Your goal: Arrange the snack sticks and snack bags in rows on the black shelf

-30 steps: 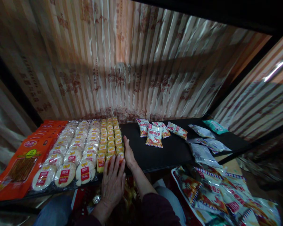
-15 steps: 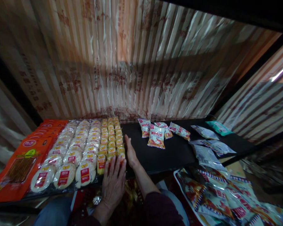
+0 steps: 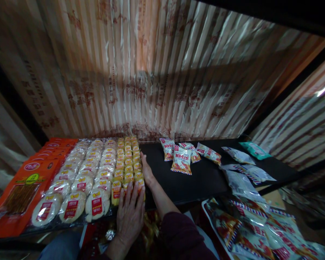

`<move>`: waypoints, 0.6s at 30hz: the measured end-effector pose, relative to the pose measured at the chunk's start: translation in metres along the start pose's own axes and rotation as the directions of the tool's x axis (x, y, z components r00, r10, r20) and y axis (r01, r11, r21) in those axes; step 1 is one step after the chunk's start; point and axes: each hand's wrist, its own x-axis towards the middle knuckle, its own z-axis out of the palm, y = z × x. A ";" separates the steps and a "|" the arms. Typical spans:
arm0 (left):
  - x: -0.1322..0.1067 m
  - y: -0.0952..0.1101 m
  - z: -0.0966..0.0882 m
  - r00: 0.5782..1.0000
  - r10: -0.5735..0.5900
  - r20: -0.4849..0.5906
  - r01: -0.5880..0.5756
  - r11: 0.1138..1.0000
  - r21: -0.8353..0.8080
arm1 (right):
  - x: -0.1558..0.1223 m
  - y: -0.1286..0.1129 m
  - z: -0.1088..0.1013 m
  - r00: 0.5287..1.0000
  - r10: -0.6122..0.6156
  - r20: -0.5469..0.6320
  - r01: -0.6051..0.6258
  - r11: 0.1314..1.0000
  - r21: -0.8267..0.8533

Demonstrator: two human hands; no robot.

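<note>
Small yellow-wrapped snack packs (image 3: 128, 168) stand in tight rows on the black shelf (image 3: 162, 184). My left hand (image 3: 130, 215) lies flat with outstretched fingers against the front ends of these rows, hiding part of the nearest packs. Along the right side of the rows my right hand (image 3: 147, 171) is held on edge, fingers straight, touching or very near the outer packs. Neither hand grips anything. Just left of the yellow packs are rows of round rice crackers (image 3: 97, 204) in clear wrappers.
Orange snack bags (image 3: 21, 195) overlap at the far left. White snack bags (image 3: 181, 160) lie loose to the right, near silver-backed bags (image 3: 242, 184) and a green packet (image 3: 254, 150). Below the shelf's front edge, a red-and-white box (image 3: 213, 224) holds more bags. Corrugated sheeting (image 3: 151, 90) rises behind.
My right hand has shifted slightly left, closer to the side of the yellow packs. My left hand stays almost in place. The view has moved a little.
</note>
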 end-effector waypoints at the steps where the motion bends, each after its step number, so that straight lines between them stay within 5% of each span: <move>1: -0.001 0.000 0.001 1.000 -0.008 0.006 0.008 1.000 -0.010 | 0.000 0.001 -0.001 1.000 -0.004 0.002 0.004 1.000 0.001; 12: -0.006 -0.002 0.009 1.000 0.007 -0.030 -0.007 1.000 0.000 | 0.041 0.003 -0.012 0.997 -0.020 -0.080 0.023 0.999 0.038; 18: -0.005 -0.002 0.007 1.000 -0.003 -0.014 0.003 1.000 0.007 | 0.043 -0.004 0.000 0.999 0.024 0.044 -0.027 0.998 0.054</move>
